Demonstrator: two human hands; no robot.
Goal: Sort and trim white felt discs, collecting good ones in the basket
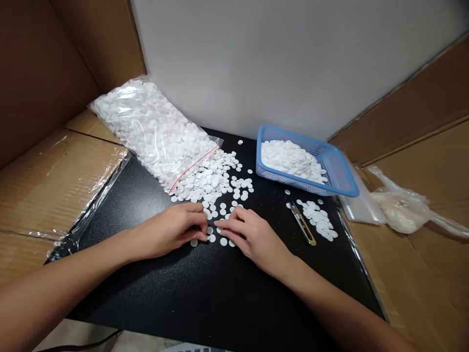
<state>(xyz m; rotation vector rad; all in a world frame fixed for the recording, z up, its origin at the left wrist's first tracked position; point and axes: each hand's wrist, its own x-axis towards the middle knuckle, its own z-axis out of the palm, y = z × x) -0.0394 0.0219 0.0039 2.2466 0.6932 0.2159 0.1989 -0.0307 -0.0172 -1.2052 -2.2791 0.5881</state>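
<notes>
Over loose small white round discs [223, 241] on the black tabletop, both hands work close together. My left hand [183, 226] has its fingers curled in, with the tips pressed together beside a few discs; what they hold, if anything, is hidden. Just to the right, my right hand [252, 234] pinches a white disc [219, 230] between thumb and forefinger. Beyond the hands, more discs spill from the open mouth of a clear zip bag [154, 127] with a red seal line, lying on its side and full of discs.
A blue plastic basket [308, 185] partly filled with white discs stands at the back right. In front of it lie thread snips [303, 225] beside a small pile of discs [319, 221]. Farther right is a knotted clear plastic bag [399, 210]. Cardboard [47, 186] borders the table's sides.
</notes>
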